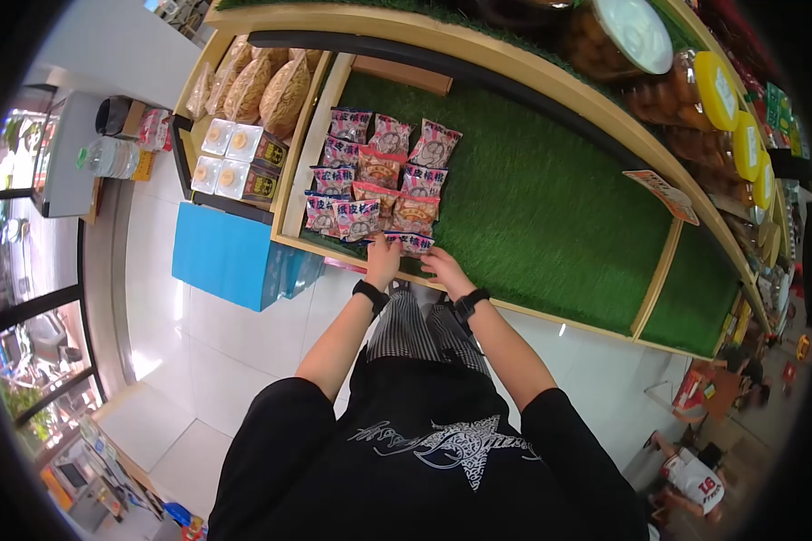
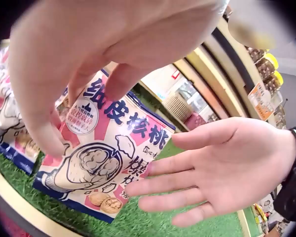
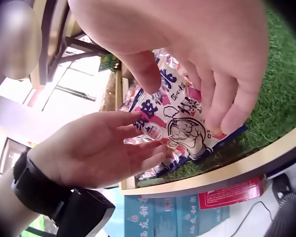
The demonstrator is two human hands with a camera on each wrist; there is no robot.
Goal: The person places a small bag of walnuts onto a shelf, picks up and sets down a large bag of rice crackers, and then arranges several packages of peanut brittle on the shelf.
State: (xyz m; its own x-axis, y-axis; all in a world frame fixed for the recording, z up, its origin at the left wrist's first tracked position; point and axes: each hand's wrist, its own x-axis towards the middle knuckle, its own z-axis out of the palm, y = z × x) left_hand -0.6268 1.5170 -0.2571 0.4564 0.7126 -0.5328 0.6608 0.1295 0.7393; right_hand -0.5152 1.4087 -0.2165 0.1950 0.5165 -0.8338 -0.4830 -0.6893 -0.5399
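Observation:
A pink, white and blue snack packet with walnut drawings (image 2: 101,165) stands on the green turf at the near edge of the display bin. My left hand (image 1: 383,260) touches its left side, fingers fairly straight in the right wrist view. At the packet's right side is my right hand (image 1: 447,272), its fingers extended and fingertips right at the edge in the left wrist view. Between both hands the walnut packet's printed front faces my body. Beyond it, several similar packets (image 1: 379,167) lie in rows at the bin's left end.
A wooden rim (image 1: 532,316) borders the green turf (image 1: 541,207). Left of the bin are bags of tan snacks (image 1: 284,95), white-topped boxes (image 1: 218,137) and a blue box (image 1: 218,252). Yellow-lidded jars (image 1: 715,90) line the upper shelf, near an orange sign (image 1: 663,194).

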